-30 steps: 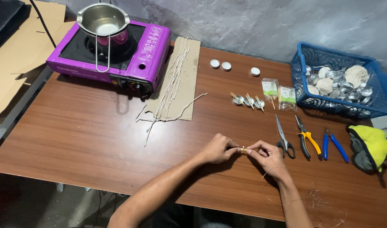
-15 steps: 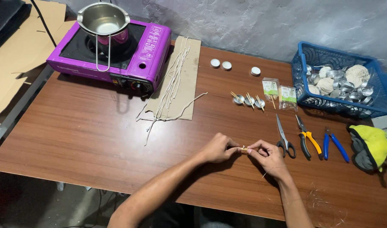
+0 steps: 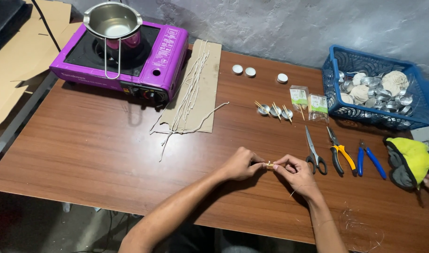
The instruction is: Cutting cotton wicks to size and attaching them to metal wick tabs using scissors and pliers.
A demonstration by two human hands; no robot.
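Near the bench's front edge, two hands pinch one small piece

Above the wooden bench (image 3: 97, 150), the left hand (image 3: 240, 165) and right hand (image 3: 296, 174) meet fingertip to fingertip, both pinching a tiny yellowish piece (image 3: 269, 165). Just beside the right hand lie scissors (image 3: 313, 151) and yellow-handled pliers (image 3: 338, 152).

Craft workshop, pliers (image 3: 340, 156), stove (image 3: 118, 55) (purple)

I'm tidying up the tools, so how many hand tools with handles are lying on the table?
3: grey-handled scissors just right of the right hand, orange-handled pliers next to them, then blue-handled pliers beside the yellow glove. Others could be hidden in the blue basket.
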